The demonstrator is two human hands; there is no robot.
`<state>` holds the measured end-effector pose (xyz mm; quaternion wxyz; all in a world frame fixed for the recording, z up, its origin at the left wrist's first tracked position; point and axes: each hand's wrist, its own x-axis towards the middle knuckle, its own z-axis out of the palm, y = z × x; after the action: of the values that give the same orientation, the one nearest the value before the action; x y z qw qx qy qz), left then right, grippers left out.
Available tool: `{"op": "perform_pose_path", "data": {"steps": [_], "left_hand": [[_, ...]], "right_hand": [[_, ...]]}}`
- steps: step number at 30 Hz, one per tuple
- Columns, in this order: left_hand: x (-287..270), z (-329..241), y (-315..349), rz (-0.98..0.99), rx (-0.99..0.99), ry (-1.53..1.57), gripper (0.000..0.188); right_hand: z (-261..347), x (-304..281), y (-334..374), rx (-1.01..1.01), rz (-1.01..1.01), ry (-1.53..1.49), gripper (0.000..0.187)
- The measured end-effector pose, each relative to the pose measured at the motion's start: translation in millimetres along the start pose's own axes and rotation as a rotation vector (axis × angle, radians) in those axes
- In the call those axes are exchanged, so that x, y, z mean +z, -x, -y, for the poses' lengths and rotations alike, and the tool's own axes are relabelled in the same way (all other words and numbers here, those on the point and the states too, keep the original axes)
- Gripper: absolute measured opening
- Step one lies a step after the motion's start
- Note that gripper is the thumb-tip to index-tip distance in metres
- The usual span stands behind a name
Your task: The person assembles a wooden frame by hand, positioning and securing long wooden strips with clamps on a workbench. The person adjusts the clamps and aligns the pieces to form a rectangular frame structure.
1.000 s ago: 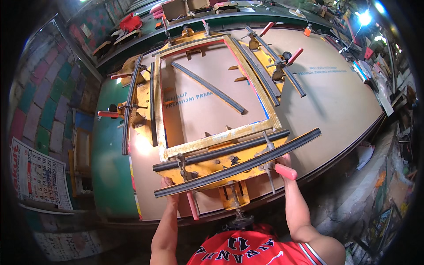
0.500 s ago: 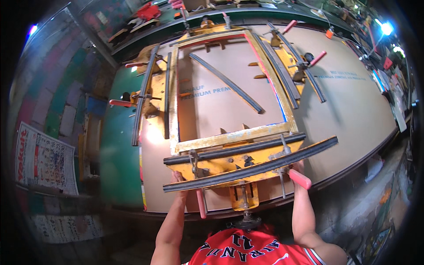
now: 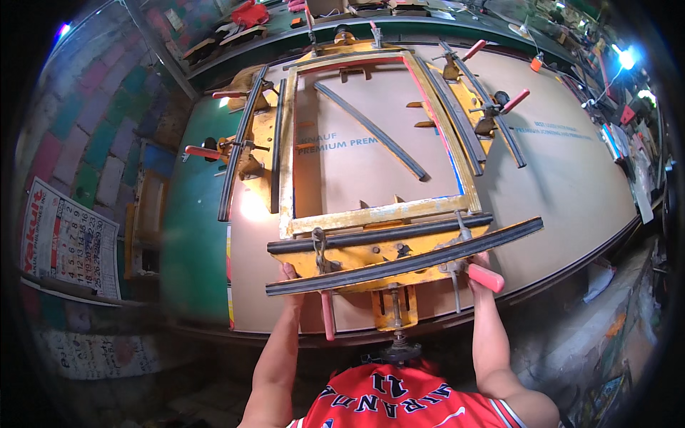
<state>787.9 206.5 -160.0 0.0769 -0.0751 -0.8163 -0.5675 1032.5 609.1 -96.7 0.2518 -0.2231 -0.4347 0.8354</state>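
The yellow clamp [image 3: 357, 258] is lying beside the wooden frame's near rail [image 3: 342, 220], probably being heavy and stiff; its ends are offering holds. The left hand [image 3: 290, 275] and right hand [image 3: 481, 265] are resting there, partly hidden; I cannot tell whether either grip is enclosing it.

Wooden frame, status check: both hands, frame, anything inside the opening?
Left hand at left end of near yellow bracket, right hand at right end; grips partly hidden. Wooden frame just beyond that bracket. Dark strip diagonal inside its opening.
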Motion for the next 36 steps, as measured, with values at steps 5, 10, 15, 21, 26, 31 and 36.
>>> {"op": "perform_pose_path", "data": {"steps": [5,10,15,21,26,31,36], "left_hand": [[-7.1,-7.4,-3.0,0.041,0.001,-0.084,0.048],[-9.2,-17.7,2.4,0.078,-0.055,0.015,0.037],[-15.8,-9.9,26.5,0.292,0.069,-0.016,0.031],[-26.8,-4.9,45.1,0.435,0.019,-0.089,0.05],[-22.8,1.7,49.3,0.334,0.1,-0.227,0.054],[-22.2,9.6,25.5,0.38,-0.234,0.487,0.038],[-21.5,7.2,-22.7,0.271,-0.246,0.551,0.038]], "right_hand": [[-10.0,-8.6,-7.8,-0.095,0.068,0.047,0.061],[-5.5,-5.7,-0.1,-0.123,-0.002,0.329,0.063],[-18.6,-54.6,-7.4,-0.055,-0.02,0.508,0.019],[-17.5,-37.5,5.5,-0.173,0.071,0.569,0.023],[-23.3,-33.3,8.9,-0.223,0.058,0.526,0.031],[-23.4,-27.3,-0.7,-0.197,-0.031,0.4,0.025],[-7.6,-27.8,-3.9,-0.064,-0.033,0.263,0.017]]}}
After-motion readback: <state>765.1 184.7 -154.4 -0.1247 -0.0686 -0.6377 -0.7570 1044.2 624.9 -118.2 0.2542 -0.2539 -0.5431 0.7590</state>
